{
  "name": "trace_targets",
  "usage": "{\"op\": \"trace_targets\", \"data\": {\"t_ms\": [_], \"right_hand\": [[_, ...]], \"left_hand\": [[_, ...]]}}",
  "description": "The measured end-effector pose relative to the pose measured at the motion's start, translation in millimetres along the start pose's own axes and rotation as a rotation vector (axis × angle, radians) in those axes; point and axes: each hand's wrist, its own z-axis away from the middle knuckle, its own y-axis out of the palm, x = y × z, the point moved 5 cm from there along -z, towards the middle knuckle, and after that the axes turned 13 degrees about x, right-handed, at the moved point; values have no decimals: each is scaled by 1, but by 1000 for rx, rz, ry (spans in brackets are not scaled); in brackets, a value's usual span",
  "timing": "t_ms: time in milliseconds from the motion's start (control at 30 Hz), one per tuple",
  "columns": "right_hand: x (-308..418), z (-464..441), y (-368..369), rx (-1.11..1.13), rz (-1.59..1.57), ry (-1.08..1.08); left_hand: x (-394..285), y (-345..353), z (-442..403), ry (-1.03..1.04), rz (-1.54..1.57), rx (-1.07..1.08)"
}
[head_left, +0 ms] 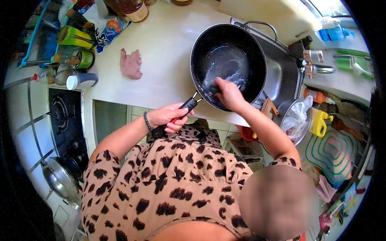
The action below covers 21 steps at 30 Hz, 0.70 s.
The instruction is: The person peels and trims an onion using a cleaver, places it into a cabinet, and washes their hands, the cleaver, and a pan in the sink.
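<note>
While my left hand (171, 116) grips the handle (189, 105), my right hand (229, 95) curls inside the pan (229, 60) at six o'clock, hold unclear.

Stretching out pale and smooth as a countertop (165, 52), carrying a crumpled pink cloth (130, 65) nearer the left, bearing a white-capped bottle (83, 80), a green-labelled jar (85, 59) and a blue packet (109, 33) toward the left end, supporting a brown container (134, 11) farther back
</note>
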Motion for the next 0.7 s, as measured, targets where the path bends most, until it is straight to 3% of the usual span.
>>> {"op": "trace_targets", "data": {"t_ms": [100, 167, 333, 400, 500, 567, 633, 700], "right_hand": [[8, -44, 2, -235, -120, -158], [-2, -68, -17, -395, 0, -148], [-4, -68, -55, -318, -175, -7], [8, -69, -57, -489, -291, -213], [30, -92, -64, -587, -319, -218], [37, -94, -62, -562, -356, -197], [59, -79, -57, -489, -148, -434], [64, -64, -43, -369, -267, -391]], "left_hand": [[1, 7, 0, -25, 40, -30], [-4, 9, 2, -65, -14, -89], [-12, 12, 3, -75, -4, -92], [-16, 15, 5, -71, 17, -85], [-19, 16, 7, -84, 7, -101], [-17, 16, 8, -74, 34, -98], [-15, 14, 7, -91, 48, -128], [-13, 13, 7, -99, 59, -137]]}}
